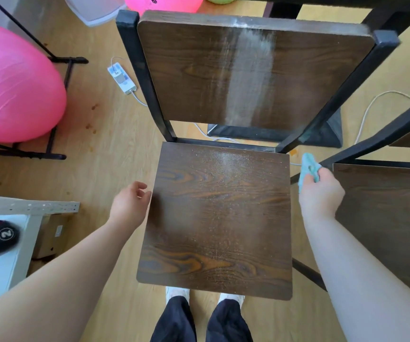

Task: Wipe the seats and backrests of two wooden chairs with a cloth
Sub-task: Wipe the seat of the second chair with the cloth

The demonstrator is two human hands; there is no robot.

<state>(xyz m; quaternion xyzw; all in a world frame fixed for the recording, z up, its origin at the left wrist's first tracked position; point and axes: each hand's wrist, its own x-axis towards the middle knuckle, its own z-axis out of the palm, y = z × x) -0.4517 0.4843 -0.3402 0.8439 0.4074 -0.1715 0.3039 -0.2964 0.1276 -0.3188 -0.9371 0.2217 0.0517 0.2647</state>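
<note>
Both arms reach forward: right hand (321, 191) grips cloth (307, 169), left hand (128, 206) loose-fingered, empty, perhaps touching seat (218, 218).

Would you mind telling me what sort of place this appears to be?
Probably a room in a home: a pink exercise ball, a power strip on the wooden floor, and a wooden chair.

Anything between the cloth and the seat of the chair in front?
Nothing visible. The right hand holds the cloth beyond the right edge of the seat; the left hand hangs by its left edge, off the path.
</note>
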